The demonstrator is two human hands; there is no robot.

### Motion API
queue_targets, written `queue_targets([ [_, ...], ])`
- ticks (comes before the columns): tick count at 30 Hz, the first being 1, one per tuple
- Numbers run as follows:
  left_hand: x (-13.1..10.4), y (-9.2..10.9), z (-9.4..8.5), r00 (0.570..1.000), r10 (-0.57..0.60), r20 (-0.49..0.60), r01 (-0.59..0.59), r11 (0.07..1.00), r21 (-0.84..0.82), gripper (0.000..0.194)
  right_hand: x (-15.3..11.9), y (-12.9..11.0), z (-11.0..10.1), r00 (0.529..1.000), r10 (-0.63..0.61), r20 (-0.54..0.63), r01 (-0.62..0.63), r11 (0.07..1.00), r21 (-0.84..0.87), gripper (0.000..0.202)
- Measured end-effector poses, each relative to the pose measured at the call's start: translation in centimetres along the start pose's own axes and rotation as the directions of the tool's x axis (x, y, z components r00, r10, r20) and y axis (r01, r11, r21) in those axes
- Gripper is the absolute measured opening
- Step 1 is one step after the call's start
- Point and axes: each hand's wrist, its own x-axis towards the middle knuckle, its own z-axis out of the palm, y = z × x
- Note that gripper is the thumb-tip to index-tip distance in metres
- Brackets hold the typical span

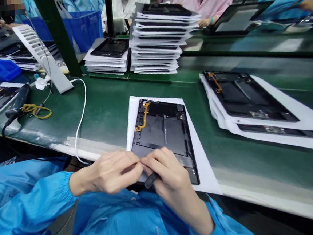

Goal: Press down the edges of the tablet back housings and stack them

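Observation:
A tablet back housing [171, 131] lies on a white paper sheet [205, 171] at the table's front edge. Its black inside faces up, with an orange flex cable [145, 118] along its left side. Over the near end of the housing, my left hand [109, 173] is closed in a pinch; whatever its fingertips hold is too small to make out. Against those fingertips, the fingers of my right hand [169, 171] also come together. A dark, blunt-ended tool [151, 180] sticks out from under my right hand, held in it; its other end is hidden.
Two more housings [249, 94] with paper sheets lie to the right. At the back rise a tall stack [156, 48] and a lower one [107, 61] of housings between papers. A slotted white stand [43, 61], a white cable [83, 113] and a black corded tool [18, 104] occupy the left.

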Motion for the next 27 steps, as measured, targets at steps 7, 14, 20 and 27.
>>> queue_targets([
  [7, -0.6, 0.9, 0.7, 0.804, -0.59, -0.071, 0.54, 0.775, -0.329, 0.013, -0.6, 0.2, 1.2, 0.999, 0.03, -0.042, -0.028, 0.998, 0.061, 0.02],
  [14, -0.3, 1.3, 1.4, 0.723, -0.69, 0.011, 0.611, 0.633, -0.475, 0.006, -0.4, 0.3, 1.2, 0.998, 0.027, -0.051, -0.022, 0.996, 0.085, 0.018],
  [20, 0.2, 1.2, 0.9, 0.782, -0.623, 0.017, 0.591, 0.731, -0.341, 0.009, -0.6, 0.1, 0.7, 0.998, -0.033, -0.058, 0.031, 0.999, -0.026, 0.019],
  [27, -0.9, 0.6, 0.6, 0.922, -0.378, 0.081, 0.373, 0.925, 0.073, 0.012, -0.9, 0.7, 0.1, 0.984, -0.173, 0.047, 0.177, 0.978, -0.108, 0.034],
])
